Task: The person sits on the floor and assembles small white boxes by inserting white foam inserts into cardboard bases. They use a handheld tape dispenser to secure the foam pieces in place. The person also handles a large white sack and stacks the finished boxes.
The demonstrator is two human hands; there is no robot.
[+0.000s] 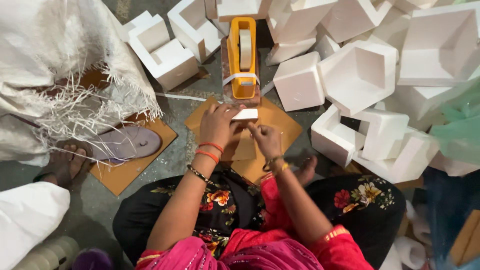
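Note:
My left hand (218, 123) grips a small white block (246, 114), foam or a wrapped piece, held just below a yellow tape dispenser (242, 55). My right hand (266, 139) pinches at the lower edge of that block, its fingers close to the left hand. Both hands hover over brown cardboard sheets (280, 120) lying on the grey floor. The dispenser carries a roll of pale tape and stands on a dark base directly ahead of my hands.
White foam packing pieces (360, 75) are piled to the right and along the top. A frayed white woven sack (65, 70) lies at left, beside another person's foot (62, 165) and a sandal (125, 142) on cardboard. Tape rolls (47, 255) sit bottom left.

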